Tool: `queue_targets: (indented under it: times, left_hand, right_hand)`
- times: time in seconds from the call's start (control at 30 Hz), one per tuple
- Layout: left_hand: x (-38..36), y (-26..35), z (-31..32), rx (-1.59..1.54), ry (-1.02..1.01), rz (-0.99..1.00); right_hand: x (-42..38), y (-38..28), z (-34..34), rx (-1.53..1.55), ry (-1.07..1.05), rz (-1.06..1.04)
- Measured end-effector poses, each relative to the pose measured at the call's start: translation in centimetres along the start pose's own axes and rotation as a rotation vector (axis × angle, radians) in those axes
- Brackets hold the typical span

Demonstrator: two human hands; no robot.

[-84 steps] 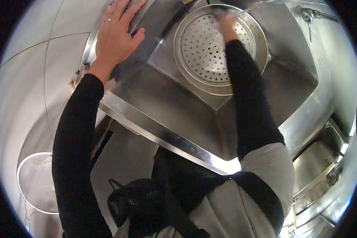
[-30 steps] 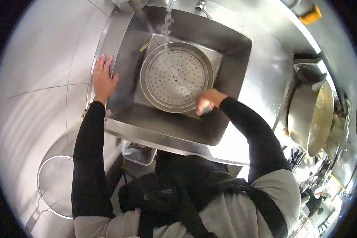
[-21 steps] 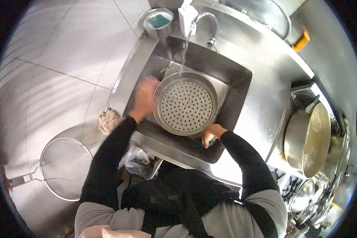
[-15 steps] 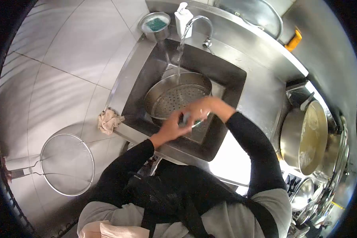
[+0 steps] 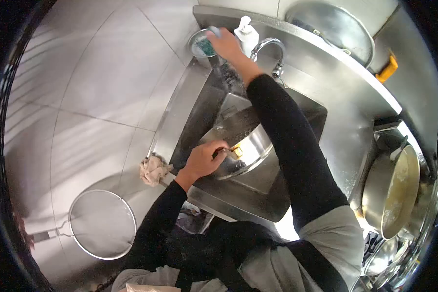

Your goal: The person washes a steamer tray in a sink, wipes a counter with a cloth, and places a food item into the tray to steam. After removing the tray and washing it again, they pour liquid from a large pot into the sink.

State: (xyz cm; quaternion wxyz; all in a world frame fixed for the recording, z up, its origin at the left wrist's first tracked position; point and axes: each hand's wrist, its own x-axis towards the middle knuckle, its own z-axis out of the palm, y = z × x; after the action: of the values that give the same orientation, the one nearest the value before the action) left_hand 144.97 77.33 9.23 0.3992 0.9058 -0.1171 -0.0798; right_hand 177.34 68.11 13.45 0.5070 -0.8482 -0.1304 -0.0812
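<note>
In the sink (image 5: 180, 124), a round metal steamer pan (image 5: 253, 144) stands tilted, its shiny outer side turned toward me. My left hand (image 5: 205, 159) is closed around a small handle on that side. My right hand (image 5: 225, 45) stretches over the sink's far left corner. Its fingers reach the rim of a small metal bowl (image 5: 191, 45) holding a green scouring pad (image 5: 205, 47). Blur and the hand's angle hide whether those fingers grip anything. My right forearm crosses above the pan and covers part of it.
A chrome faucet (image 5: 270, 44) and a white pump bottle (image 5: 246, 38) stand behind the sink. A crumpled cloth (image 5: 154, 170) lies on its left edge. A round sieve (image 5: 102, 224) is at lower left. A large pot (image 5: 374, 194) of cloudy liquid stands at right.
My hands have come apart from above the pan. The right has gone up to the bowl; the left has taken the pan's handle. The pan has tipped from lying flat.
</note>
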Motion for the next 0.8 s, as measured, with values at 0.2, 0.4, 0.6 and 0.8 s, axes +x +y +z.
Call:
queue_targets:
  times: [0.2,0.4,0.6,0.8]
  left_hand:
    - [-1.7,-3.4,-0.7,-0.019,0.037,-0.058]
    - [-2.7,-6.8,-0.8,-0.052,0.156,-0.34]
    - [1.8,-5.5,-2.2,-0.198,0.228,-0.382]
    - [2.4,-6.7,-0.4,-0.188,0.29,-0.378]
  right_hand:
    - [5.5,2.7,7.4,-0.553,-0.359,-0.059]
    - [6.3,3.2,8.0,-0.577,-0.27,-0.366]
    - [-9.2,5.5,-3.4,-0.292,0.025,-0.312]
    - [-26.9,7.4,-1.2,-0.251,-0.04,-0.458]
